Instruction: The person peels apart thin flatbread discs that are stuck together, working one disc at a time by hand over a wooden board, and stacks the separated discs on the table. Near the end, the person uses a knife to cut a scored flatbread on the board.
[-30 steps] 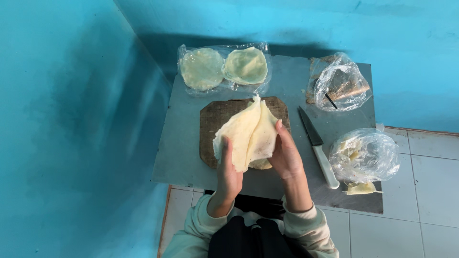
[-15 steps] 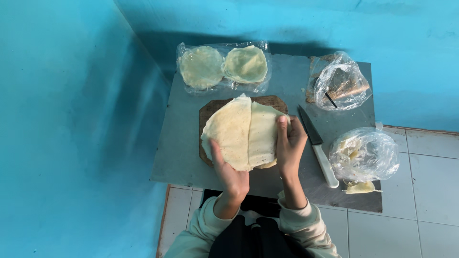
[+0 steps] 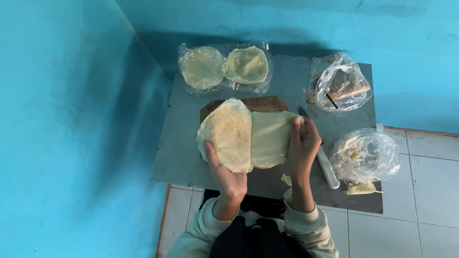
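I hold a thin, pale yellow flatbread (image 3: 248, 136) spread out above a dark wooden board (image 3: 260, 103). My left hand (image 3: 227, 177) grips its lower left edge and my right hand (image 3: 302, 143) pinches its right edge. The left half of the flatbread is speckled and rounded, while the right half looks smoother, like a second layer peeled open. Most of the board is hidden under it.
The small grey table (image 3: 179, 153) stands in a blue-walled corner. A clear bag with two round flatbreads (image 3: 224, 67) lies at the back. A knife (image 3: 326, 167) lies right of the board, beside two crumpled plastic bags (image 3: 340, 83) (image 3: 366, 155). Pale dough scraps (image 3: 361, 188) lie near the front edge.
The flatbread was bunched and folded upright between my hands; now it is opened out flat and wide. My right hand has moved to the right, pulling one layer away.
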